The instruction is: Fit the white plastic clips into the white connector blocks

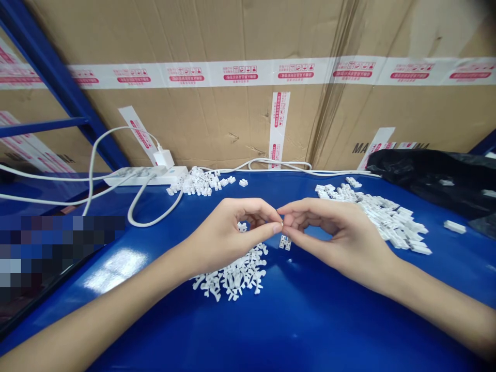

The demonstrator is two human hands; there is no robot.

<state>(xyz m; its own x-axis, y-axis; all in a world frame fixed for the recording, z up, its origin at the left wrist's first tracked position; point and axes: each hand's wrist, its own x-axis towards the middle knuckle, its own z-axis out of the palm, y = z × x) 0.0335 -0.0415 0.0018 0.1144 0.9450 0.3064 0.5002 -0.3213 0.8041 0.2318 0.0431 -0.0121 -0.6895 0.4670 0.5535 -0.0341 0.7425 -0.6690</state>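
Observation:
My left hand (228, 235) and my right hand (333, 235) meet fingertip to fingertip above the blue table (294, 320). Both pinch a tiny white plastic piece (282, 223) between thumb and forefinger; it is mostly hidden by the fingers. A small white block (284, 242) lies on the table just under the fingertips. Below my left hand lies a pile of small white lever-shaped parts (236, 276).
A heap of white rectangular blocks (387, 217) lies right of my right hand, another small heap (199, 183) at the back. A white power strip (145, 175) with cables sits back left. Black plastic bag (434, 173) at right. Cardboard boxes (248, 103) wall the back.

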